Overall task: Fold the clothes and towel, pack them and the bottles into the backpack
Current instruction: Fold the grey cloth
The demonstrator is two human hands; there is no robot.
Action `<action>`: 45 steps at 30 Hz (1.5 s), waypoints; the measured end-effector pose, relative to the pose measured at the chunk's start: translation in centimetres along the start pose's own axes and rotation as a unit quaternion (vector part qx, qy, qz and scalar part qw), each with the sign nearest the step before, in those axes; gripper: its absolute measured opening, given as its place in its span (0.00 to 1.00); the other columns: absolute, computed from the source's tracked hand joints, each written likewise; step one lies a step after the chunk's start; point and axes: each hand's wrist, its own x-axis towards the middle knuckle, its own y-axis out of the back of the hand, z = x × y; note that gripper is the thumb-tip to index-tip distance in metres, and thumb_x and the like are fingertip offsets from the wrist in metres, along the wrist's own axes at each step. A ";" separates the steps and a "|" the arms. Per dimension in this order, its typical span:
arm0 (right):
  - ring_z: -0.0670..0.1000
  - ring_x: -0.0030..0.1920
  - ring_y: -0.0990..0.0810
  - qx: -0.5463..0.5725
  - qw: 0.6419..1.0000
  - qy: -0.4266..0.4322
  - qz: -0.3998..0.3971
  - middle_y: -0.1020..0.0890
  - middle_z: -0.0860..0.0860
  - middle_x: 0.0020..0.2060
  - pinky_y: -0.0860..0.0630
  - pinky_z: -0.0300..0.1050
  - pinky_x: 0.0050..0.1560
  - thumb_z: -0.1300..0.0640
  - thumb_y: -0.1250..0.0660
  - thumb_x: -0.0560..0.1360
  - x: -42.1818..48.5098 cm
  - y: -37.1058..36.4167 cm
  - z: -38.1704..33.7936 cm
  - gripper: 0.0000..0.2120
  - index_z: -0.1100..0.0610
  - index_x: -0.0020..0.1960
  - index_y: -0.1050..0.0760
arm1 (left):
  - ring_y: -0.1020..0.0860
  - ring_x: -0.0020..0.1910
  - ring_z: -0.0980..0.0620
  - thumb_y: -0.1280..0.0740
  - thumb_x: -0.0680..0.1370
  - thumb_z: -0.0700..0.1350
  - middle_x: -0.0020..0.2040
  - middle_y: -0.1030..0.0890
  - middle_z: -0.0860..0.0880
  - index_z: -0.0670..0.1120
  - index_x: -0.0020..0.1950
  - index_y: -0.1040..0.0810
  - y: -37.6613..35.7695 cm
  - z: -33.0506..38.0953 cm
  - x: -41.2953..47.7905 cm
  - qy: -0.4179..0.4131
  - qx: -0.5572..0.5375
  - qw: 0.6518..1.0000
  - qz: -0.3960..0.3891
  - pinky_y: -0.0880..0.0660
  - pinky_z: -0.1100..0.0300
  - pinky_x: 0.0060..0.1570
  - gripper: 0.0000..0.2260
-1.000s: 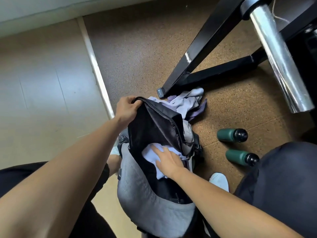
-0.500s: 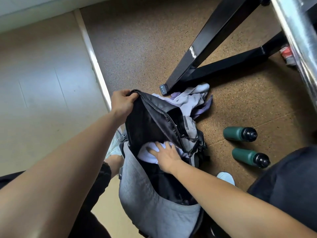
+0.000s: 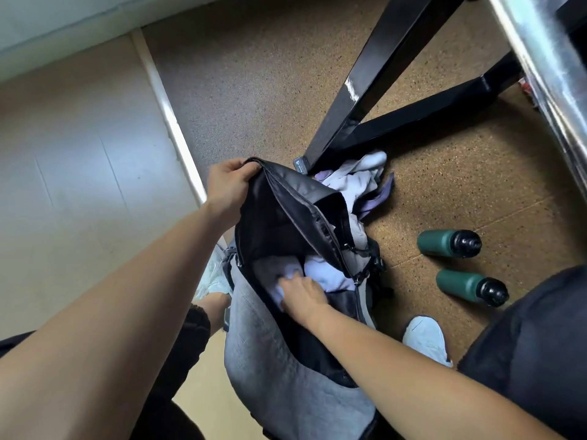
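Right hand point(image 3: 301, 293) has slid left and deeper into the open backpack point(image 3: 286, 382), fingertips buried in soft pale cloth point(image 3: 328, 276); gripping or merely pressing, I cannot tell. Left hand point(image 3: 230, 185) still clutches its black top rim. Crumpled clothes point(image 3: 359, 182) lie just beyond; two green cylindrical bottles point(image 3: 444, 243) lie right on speckled cork floor point(image 3: 444, 173).
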 end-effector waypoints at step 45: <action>0.62 0.62 0.26 0.275 0.904 -0.277 0.173 0.34 0.58 0.70 0.24 0.49 0.57 0.49 0.20 0.60 22.3 8.8 15.8 0.23 0.47 0.47 0.31 | 0.21 0.37 0.59 0.32 0.77 0.34 0.38 0.14 0.52 0.46 0.43 0.14 -0.1 -7.3 1.5 0.069 0.055 0.996 0.032 0.24 0.68 0.42 0.10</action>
